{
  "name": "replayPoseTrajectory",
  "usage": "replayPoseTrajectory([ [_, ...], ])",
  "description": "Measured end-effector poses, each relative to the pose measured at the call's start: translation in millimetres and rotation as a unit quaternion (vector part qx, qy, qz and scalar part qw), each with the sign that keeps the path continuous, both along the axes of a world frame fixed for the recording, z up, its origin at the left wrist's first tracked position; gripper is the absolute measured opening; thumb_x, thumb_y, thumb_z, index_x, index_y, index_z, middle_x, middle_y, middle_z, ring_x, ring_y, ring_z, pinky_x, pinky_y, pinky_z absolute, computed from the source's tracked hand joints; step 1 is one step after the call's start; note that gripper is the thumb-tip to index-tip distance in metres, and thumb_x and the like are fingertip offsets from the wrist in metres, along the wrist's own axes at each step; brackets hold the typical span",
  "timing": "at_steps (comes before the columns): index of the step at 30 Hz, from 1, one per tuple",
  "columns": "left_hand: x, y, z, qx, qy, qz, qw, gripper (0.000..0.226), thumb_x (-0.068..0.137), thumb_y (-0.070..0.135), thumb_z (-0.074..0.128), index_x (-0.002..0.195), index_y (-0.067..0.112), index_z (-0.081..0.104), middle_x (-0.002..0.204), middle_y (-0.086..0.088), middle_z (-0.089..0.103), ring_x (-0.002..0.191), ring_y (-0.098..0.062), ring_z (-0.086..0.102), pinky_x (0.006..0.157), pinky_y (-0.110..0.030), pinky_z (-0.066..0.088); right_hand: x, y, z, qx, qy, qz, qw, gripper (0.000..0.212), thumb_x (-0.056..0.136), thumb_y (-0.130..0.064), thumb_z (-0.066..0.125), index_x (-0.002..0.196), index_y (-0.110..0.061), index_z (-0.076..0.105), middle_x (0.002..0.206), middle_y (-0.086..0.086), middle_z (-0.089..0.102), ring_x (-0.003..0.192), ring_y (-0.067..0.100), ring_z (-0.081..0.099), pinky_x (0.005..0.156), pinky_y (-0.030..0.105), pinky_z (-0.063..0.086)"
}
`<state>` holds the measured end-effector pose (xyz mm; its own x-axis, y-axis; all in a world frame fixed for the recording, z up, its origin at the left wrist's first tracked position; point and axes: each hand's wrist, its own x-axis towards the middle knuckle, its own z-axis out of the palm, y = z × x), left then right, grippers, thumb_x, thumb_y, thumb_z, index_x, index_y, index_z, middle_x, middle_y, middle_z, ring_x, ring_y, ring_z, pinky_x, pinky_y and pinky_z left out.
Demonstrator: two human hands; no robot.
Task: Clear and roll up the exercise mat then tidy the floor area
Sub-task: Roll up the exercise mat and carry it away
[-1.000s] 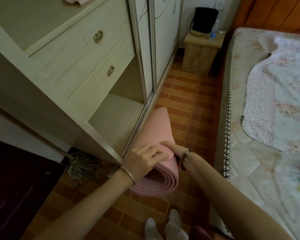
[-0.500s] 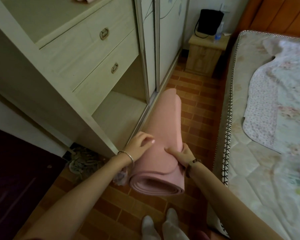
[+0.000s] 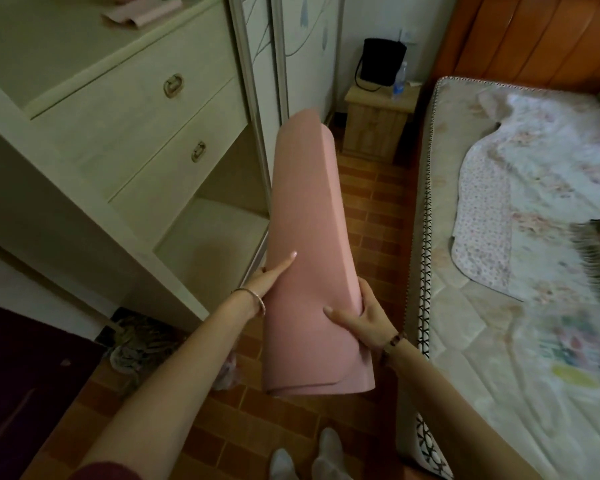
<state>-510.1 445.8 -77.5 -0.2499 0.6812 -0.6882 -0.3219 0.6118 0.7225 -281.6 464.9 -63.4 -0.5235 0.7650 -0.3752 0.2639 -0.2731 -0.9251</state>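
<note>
You had the rolled pink mat (image 3: 309,271) off the floor (image 3: 371,216) by this moment, held in the air in front of you. It was tilted steeply, with its far end up beside the wardrobe (image 3: 136,126) door and its near end hanging low above your feet. A second earlier it had lain low by the wardrobe's base with both hands on top of it, and half a second earlier it was only partly raised, so the lift had just happened.

Your right hand (image 3: 364,317) did the carrying: the thumb lay across the front of the roll and the fingers (image 3: 368,292) curled round its right edge in a firm grip. Your left hand (image 3: 267,278) had gone from curling over the top to lying flat against the left side, fingers straight and pressing rather than clasping.

The roll looked complete, though its outer flap sat loose at the lower end and could spring open if the grip eased.

To the left, the wardrobe's open shelf (image 3: 205,244) stood just beside the mat — a likely place to put it, I'd judge. The bed (image 3: 499,306) ran along your right. A tangled bundle (image 3: 136,341) lay on the floor by the wardrobe's corner — so rolling seemed done, while stowing and tidying the floor were not.
</note>
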Motion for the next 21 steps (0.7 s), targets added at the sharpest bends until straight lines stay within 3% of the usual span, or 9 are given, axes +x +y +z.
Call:
replayPoseTrajectory([
  [4,10,8,21,0.072,0.04,0.06,0.995,0.098,0.041,0.066,0.086,0.121,0.016,0.059,0.107,-0.001,0.071,0.091,-0.017,0.071,0.085,-0.037,0.057,2,15,18,0.024,0.024,0.014,0.999,0.101,0.056,-0.044,0.083,0.139,-0.026,0.029,0.124,0.002,0.055,0.107,0.019,0.062,0.083,0.04,0.058],
  [7,14,18,44,0.114,0.105,0.1,0.983,0.075,0.058,0.054,0.084,0.117,0.016,0.059,0.1,0.006,0.069,0.084,-0.006,0.068,0.065,-0.018,0.055,2,31,35,0.063,0.03,0.022,0.997,0.1,0.058,-0.042,0.084,0.14,-0.026,0.029,0.125,0.002,0.056,0.107,0.016,0.062,0.084,0.04,0.057],
  [8,14,21,51,0.125,0.118,0.112,0.979,0.076,0.058,0.055,0.084,0.118,0.015,0.059,0.1,0.006,0.068,0.084,-0.005,0.067,0.061,-0.016,0.052,2,37,42,0.077,0.032,0.026,0.996,0.099,0.058,-0.042,0.084,0.14,-0.027,0.03,0.125,0.002,0.056,0.107,0.016,0.063,0.084,0.039,0.057],
  [10,12,27,66,0.142,0.129,0.135,0.972,0.091,0.047,0.062,0.085,0.119,0.016,0.058,0.105,0.004,0.069,0.087,-0.009,0.068,0.069,-0.023,0.054,-2,50,57,0.103,0.034,0.039,0.993,0.1,0.057,-0.045,0.084,0.14,-0.027,0.031,0.125,0.002,0.056,0.108,0.017,0.062,0.085,0.041,0.057],
  [14,2,40,100,0.188,0.128,0.178,0.957,0.09,0.042,0.062,0.087,0.115,0.018,0.06,0.106,0.004,0.07,0.092,-0.012,0.069,0.086,-0.035,0.056,-14,75,92,0.149,0.044,0.063,0.986,0.102,0.056,-0.045,0.084,0.141,-0.029,0.03,0.126,0.0,0.056,0.109,0.017,0.061,0.086,0.043,0.056],
  [17,-8,49,127,0.213,0.142,0.199,0.946,0.104,0.034,0.069,0.085,0.12,0.019,0.057,0.108,0.005,0.069,0.093,-0.012,0.069,0.087,-0.037,0.056,-27,95,117,0.182,0.05,0.088,0.978,0.101,0.057,-0.047,0.083,0.141,-0.031,0.029,0.127,-0.002,0.055,0.11,0.017,0.061,0.086,0.042,0.056],
  [21,-22,57,163,0.245,0.149,0.229,0.93,0.089,0.047,0.058,0.087,0.119,0.018,0.056,0.106,0.005,0.069,0.092,-0.012,0.069,0.086,-0.035,0.056,-48,118,145,0.224,0.055,0.11,0.967,0.096,0.062,-0.044,0.085,0.141,-0.034,0.03,0.125,-0.005,0.056,0.109,0.015,0.061,0.085,0.041,0.057],
])
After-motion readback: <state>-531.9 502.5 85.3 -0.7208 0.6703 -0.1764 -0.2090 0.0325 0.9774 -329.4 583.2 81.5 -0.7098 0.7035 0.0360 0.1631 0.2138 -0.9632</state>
